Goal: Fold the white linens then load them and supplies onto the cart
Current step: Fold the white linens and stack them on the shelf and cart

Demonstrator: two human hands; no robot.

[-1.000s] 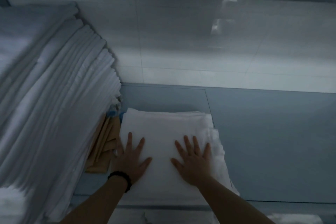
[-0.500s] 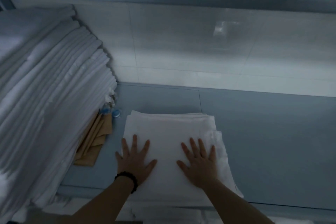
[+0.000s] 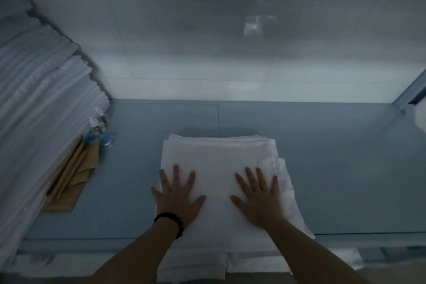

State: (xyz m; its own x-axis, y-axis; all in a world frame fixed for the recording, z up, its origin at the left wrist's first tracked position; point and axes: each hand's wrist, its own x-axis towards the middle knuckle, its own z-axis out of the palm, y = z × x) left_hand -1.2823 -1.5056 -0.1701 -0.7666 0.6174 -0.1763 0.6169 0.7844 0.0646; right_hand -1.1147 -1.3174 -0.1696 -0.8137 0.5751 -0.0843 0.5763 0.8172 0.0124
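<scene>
A folded white linen (image 3: 221,163) lies in the middle of the blue-grey counter (image 3: 341,168), near its front edge, with its near end hanging just over that edge. It is a thick, roughly rectangular bundle. The top face is smooth and flat, several layers show as thin lines along the far edge, and on the right side the lower layers stick out in uneven steps past the top one. Both hands press flat on the near half of it, palms down. The left hand (image 3: 177,198) has its fingers straight and spread and grips nothing, and its little finger lies at the bundle's left edge. The right hand (image 3: 260,200) is likewise flat with splayed fingers and holds nothing. A black bead bracelet (image 3: 170,221) circles the left wrist. Far to the left, well apart from the bundle, a tall leaning stack of white linens (image 3: 34,110) fills that side of the counter. At its foot lie tan folded sheets (image 3: 71,180), and just beyond them some blue-capped bottles (image 3: 101,138), too blurred to count. A pale tiled wall (image 3: 196,48) rises behind the counter. More white fabric (image 3: 191,267) shows below the near edge.
</scene>
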